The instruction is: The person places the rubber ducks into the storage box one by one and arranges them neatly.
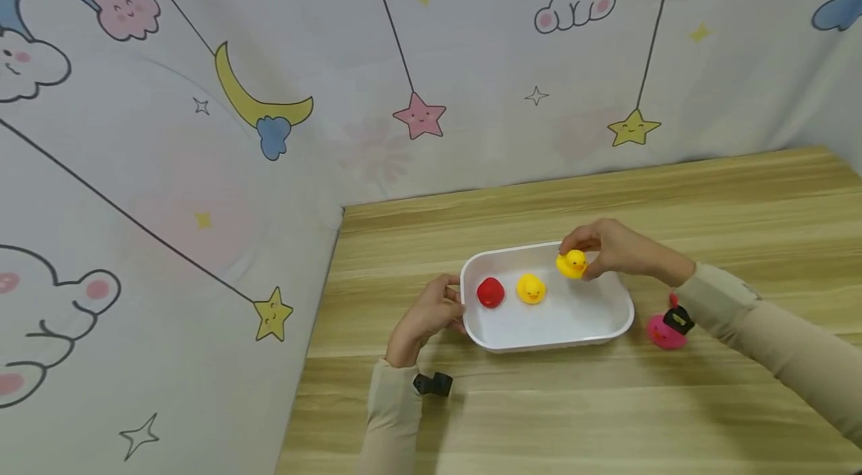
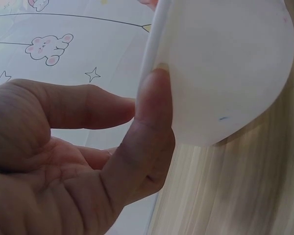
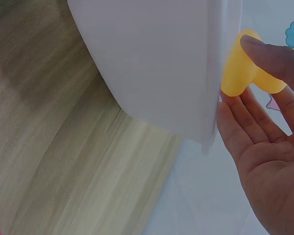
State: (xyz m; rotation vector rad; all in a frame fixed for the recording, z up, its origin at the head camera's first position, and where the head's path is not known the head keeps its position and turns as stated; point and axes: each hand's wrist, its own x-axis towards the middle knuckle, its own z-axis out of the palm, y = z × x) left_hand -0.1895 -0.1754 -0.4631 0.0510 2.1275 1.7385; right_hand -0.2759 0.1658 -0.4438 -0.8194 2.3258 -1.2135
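A white tray [image 1: 545, 325] stands on the table, with a red toy [image 1: 490, 292] and a yellow duck [image 1: 531, 289] inside at its left and middle. My left hand [image 1: 431, 314] holds the tray's left end; in the left wrist view the thumb and fingers of the hand [image 2: 103, 142] pinch its rim [image 2: 154, 44]. Over the tray's far right part, my right hand [image 1: 616, 249] grips a second yellow duck [image 1: 572, 264] between thumb and fingers. The right wrist view shows this duck [image 3: 241, 66] beside the tray wall [image 3: 157, 63], held by the hand [image 3: 269, 127].
A pink duck [image 1: 665, 333] with a black piece on it rests on the table [image 1: 539, 415] right of the tray, near the right sleeve. Behind the table hangs a printed cloth [image 1: 498, 48], which also covers the left side. A black device sits at the left wrist.
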